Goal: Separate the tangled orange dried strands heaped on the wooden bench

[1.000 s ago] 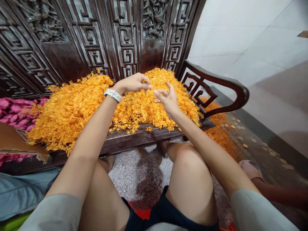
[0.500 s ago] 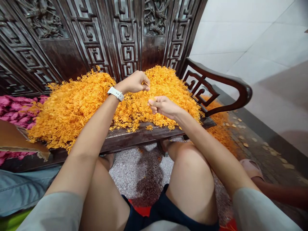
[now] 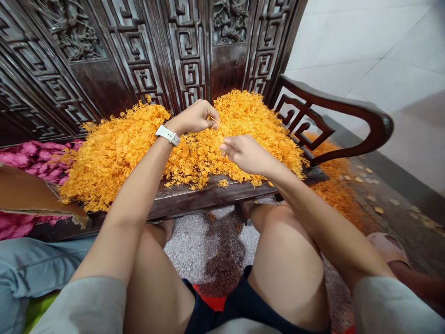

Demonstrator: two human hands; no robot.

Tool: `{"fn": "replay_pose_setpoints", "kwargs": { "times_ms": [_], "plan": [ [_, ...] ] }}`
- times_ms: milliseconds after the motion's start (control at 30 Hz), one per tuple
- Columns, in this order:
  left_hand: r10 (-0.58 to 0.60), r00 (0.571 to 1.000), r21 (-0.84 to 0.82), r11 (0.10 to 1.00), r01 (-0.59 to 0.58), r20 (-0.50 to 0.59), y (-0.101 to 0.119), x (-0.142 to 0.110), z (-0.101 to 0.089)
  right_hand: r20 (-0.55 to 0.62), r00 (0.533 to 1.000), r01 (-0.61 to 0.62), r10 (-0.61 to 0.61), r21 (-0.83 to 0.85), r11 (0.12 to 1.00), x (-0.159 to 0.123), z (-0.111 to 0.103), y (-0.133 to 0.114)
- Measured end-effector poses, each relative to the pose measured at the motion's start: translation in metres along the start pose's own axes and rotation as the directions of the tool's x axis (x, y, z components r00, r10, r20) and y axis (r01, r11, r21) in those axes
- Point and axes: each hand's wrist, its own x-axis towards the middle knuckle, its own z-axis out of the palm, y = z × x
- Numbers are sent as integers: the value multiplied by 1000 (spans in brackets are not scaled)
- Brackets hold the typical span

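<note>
My left hand (image 3: 199, 116), with a white watch (image 3: 167, 135) at its wrist, is pinched on a thin orange stem (image 3: 214, 121). Just below and to the right, my right hand (image 3: 247, 154) has thumb and fingers pressed together; whatever is between them blends into the orange behind. Both hands hover, apart, over heaps of frilly orange artificial flower pieces (image 3: 114, 153) spread on a dark wooden bench (image 3: 181, 202). One loose orange piece (image 3: 223, 183) lies by the seat's front edge.
Pink flower pieces (image 3: 33, 155) and a cardboard flap (image 3: 38, 192) are at the left, near another person's jeans (image 3: 38, 264). A curved armrest (image 3: 368, 116) bounds the right side. More orange pieces (image 3: 333, 199) lie on the floor beyond it, near another person's foot (image 3: 387, 246).
The view has shifted, so the bench appears further right. My right hand has turned, back side up, and drawn slightly right. My left hand keeps its pinch.
</note>
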Motion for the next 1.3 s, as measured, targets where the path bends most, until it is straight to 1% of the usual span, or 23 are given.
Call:
{"fn": "replay_pose_setpoints", "kwargs": {
  "times_ms": [67, 133, 167, 200, 233, 300, 333, 367, 400, 433, 500, 533, 567, 633, 667, 700, 767, 833, 933, 1033, 1133, 1200, 1300],
  "plan": [
    [-9, 999, -1, 1000, 9, -34, -2, 0, -3, -18, 1000, 23, -23, -21, 1000, -6, 0, -10],
    [-31, 988, 20, 999, 35, -154, -13, -4, -13, 127, 985, 114, -119, 43, 993, -22, 5, -29],
    [-48, 971, 36, 998, 58, -235, -22, -9, -21, 246, 949, 179, -198, 96, 979, -32, 8, -42],
    [-58, 950, 65, 994, 82, -306, -33, -15, -30, 390, 874, 248, -289, 154, 957, -44, 12, -55],
    [-81, 933, 89, 989, 120, -351, -45, -23, -41, 454, 818, 307, -353, 174, 936, -54, 16, -67],
    [-127, 921, 125, 975, 185, -368, -67, -41, -64, 543, 725, 355, -424, 233, 905, -67, 21, -82],
    [-122, 915, 165, 966, 198, -385, -76, -50, -74, 552, 706, 348, -444, 276, 896, -67, 20, -83],
    [-119, 916, 195, 959, 205, -383, -82, -58, -82, 539, 710, 318, -453, 329, 889, -63, 18, -79],
    [-112, 916, 206, 957, 204, -386, -85, -64, -89, 492, 747, 270, -448, 390, 880, -56, 15, -71],
    [-108, 915, 194, 961, 196, -390, -85, -68, -93, 403, 815, 212, -417, 462, 861, -45, 12, -59],
    [-106, 908, 106, 981, 161, -404, -79, -70, -97, 147, 962, 88, -230, 631, 771, -21, 6, -28],
    [-107, 906, 50, 989, 140, -409, -74, -69, -96, 22, 996, 41, -82, 718, 695, -10, 4, -13],
    [-111, 905, -2, 993, 121, -410, -68, -66, -94, -67, 995, 7, 76, 789, 615, 1, 4, 1],
    [-112, 916, -72, 993, 91, -386, -55, -60, -89, -161, 926, -36, 342, 863, 504, 16, 5, 24],
    [-107, 928, -89, 993, 80, -357, -49, -56, -86, -188, 888, -54, 420, 865, 500, 21, 6, 32],
    [-100, 943, -99, 993, 72, -318, -42, -53, -83, -221, 861, -65, 459, 846, 529, 24, 8, 38],
    [-76, 972, -100, 993, 54, -224, -31, -46, -75, -305, 851, -51, 429, 763, 644, 28, 11, 46],
    [-49, 991, -88, 995, 38, -126, -20, -40, -65, -355, 882, 1, 309, 657, 754, 30, 15, 50],
    [16, 1000, -61, 998, -15, 22, -6, -30, -45, -339, 933, 81, 119, 520, 850, 30, 20, 51],
    [95, 980, -62, 994, -85, 175, 4, -21, -25, -286, 958, 107, 26, 442, 891, 27, 25, 50],
    [157, 953, -88, 986, -139, 260, 11, -15, -10, -273, 962, 112, -4, 380, 918, 24, 29, 50],
    [181, 937, -94, 983, -160, 297, 14, -13, -6, -317, 947, 153, -54, 298, 942, 23, 28, 50],
    [178, 915, -81, 984, -159, 362, 15, -11, -6, -412, 893, 255, -183, 127, 959, 24, 20, 51]
  ]
}}
